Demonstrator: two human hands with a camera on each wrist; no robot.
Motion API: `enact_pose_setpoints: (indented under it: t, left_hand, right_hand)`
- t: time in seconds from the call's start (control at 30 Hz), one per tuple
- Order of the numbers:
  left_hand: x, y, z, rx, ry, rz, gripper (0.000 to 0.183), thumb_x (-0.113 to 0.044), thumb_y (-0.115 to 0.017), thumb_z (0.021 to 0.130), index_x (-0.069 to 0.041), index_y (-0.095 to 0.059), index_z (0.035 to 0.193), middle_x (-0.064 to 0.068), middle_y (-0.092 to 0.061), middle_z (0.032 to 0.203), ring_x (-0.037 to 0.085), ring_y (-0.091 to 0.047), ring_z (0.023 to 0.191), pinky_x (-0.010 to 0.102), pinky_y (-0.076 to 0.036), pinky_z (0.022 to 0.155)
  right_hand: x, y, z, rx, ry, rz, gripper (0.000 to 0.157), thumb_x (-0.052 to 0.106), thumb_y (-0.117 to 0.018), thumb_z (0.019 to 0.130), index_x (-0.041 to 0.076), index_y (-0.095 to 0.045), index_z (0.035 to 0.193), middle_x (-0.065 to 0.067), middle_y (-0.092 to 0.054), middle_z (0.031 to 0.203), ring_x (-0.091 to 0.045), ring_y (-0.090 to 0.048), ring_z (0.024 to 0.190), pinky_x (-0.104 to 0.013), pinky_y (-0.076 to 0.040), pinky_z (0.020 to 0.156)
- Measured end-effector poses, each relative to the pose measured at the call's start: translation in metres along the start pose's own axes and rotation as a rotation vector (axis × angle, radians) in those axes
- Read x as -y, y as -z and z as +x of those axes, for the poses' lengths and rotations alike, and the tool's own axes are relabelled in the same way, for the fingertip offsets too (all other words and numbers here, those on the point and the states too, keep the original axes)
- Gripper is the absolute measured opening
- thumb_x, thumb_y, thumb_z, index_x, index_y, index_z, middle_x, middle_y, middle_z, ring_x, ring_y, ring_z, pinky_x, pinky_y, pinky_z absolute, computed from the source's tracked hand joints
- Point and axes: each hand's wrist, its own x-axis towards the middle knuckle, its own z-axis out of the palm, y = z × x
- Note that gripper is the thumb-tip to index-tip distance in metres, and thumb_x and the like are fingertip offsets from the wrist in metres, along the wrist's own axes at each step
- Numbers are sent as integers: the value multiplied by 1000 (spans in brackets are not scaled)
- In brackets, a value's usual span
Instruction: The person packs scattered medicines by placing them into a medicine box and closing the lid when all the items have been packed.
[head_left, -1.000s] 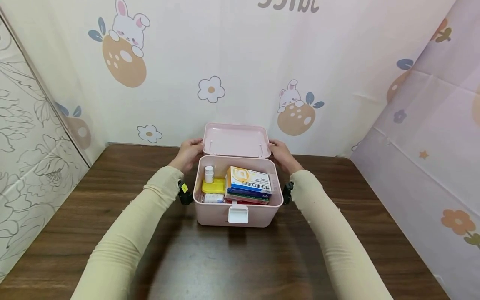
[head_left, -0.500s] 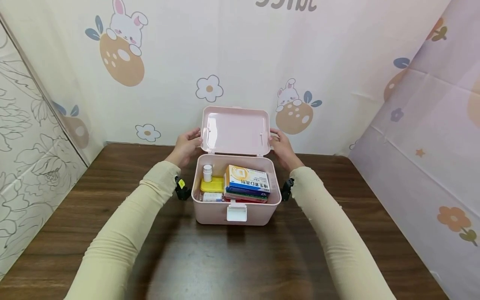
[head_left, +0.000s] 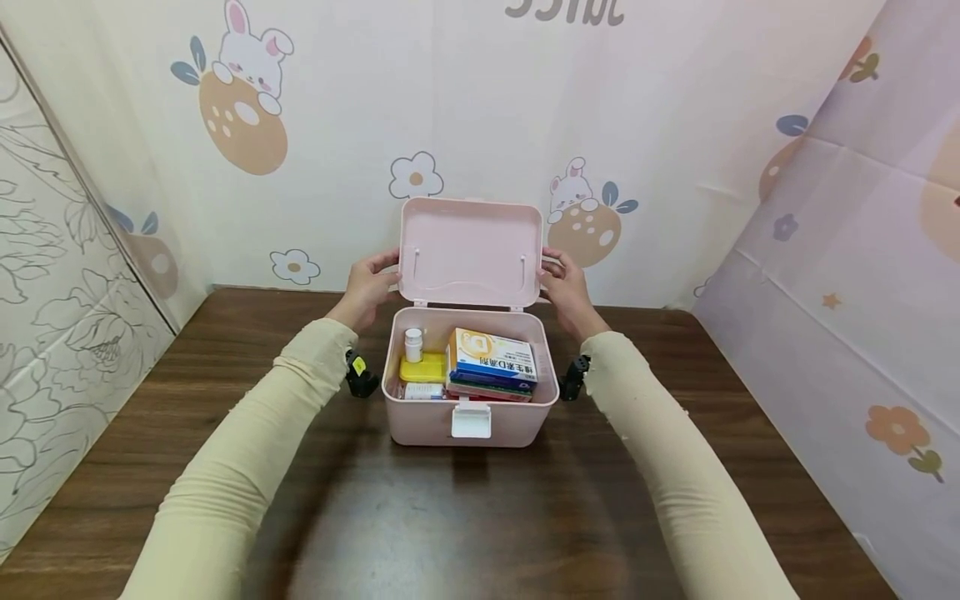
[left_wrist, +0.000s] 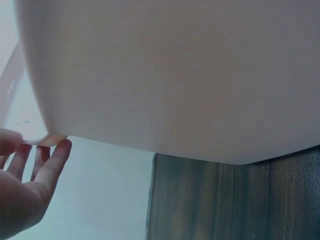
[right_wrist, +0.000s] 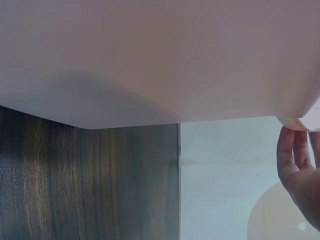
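A pale pink lidded storage box stands on the table, its hinged lid raised nearly upright behind it. My left hand holds the lid's left edge between thumb and fingers, and my right hand pinches the right edge. Inside lie a vitamin D drops carton on top of other flat cartons, a yellow case, an upright white bottle and a white item near the front wall. In the left wrist view, the fingers reach behind the lid's edge; the box wall fills most of both wrist views.
A white latch hangs at the front of the box. The dark wood table extends around it. Close behind stands a curtain printed with rabbits and flowers, with more patterned cloth at both sides.
The lid has swung up from leaning far back to nearly upright, with both hands rising along its sides. The box and its contents stay in place.
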Motion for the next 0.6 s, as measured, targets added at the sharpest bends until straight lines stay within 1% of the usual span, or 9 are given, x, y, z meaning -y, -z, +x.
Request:
enact_pose_setpoints:
  t: [0.13, 0.2, 0.27, 0.37, 0.43, 0.53, 0.6]
  left_hand:
    - [-4, -1, -2, 0, -2, -40, 47, -2, -48, 101, -1, -47, 148, 16, -48, 148, 29, -51, 127, 46, -48, 102]
    - [-7, -1, -4, 8, -3, -54, 46, -4, -44, 103, 0, -46, 148, 17, -47, 148, 30, -50, 129, 47, -47, 103]
    - [-11, 0, -6, 19, -4, -54, 46, -7, -40, 104, 1, -44, 149, 18, -46, 148, 32, -49, 130, 48, -45, 104]
    - [-17, 1, -10, 38, -6, -22, 45, -12, -37, 106, 1, -43, 149, 19, -45, 149, 34, -48, 133, 47, -44, 106]
    - [-20, 2, -13, 47, -9, 5, 45, -16, -36, 107, 2, -42, 149, 19, -44, 149, 34, -47, 134, 46, -44, 106]
    - [-25, 2, -18, 58, -16, 35, 46, -19, -35, 108, 3, -41, 149, 20, -43, 150, 34, -46, 136, 45, -44, 106]
    - [-27, 1, -22, 63, -19, 43, 47, -20, -35, 108, 4, -41, 148, 20, -43, 150, 34, -46, 136, 44, -44, 106]
  right_hand:
    - [3, 2, -4, -7, 37, -14, 44, -8, -50, 99, -4, -44, 143, -22, -52, 136, -14, -59, 96, -29, -55, 77]
    - [6, 3, -7, -7, 41, -26, 43, -4, -51, 100, -3, -46, 143, -18, -53, 135, -15, -59, 97, -28, -56, 77]
    - [9, 4, -10, -5, 41, -37, 41, 3, -53, 102, -2, -48, 143, -14, -54, 133, -15, -60, 99, -30, -57, 82]
    - [14, 5, -15, -6, 38, -25, 41, 13, -54, 103, -1, -50, 142, -9, -57, 127, -18, -61, 99, -39, -55, 91]
    - [18, 5, -18, -4, 38, -12, 42, 17, -55, 104, -1, -51, 141, -6, -58, 122, -18, -61, 99, -43, -53, 95]
    - [23, 5, -23, -7, 36, 19, 41, 19, -54, 104, -1, -52, 139, -3, -59, 117, -20, -61, 100, -45, -52, 96]
    - [26, 4, -25, -11, 30, 42, 37, 21, -54, 104, -1, -56, 135, -3, -60, 115, -22, -62, 102, -44, -53, 94]
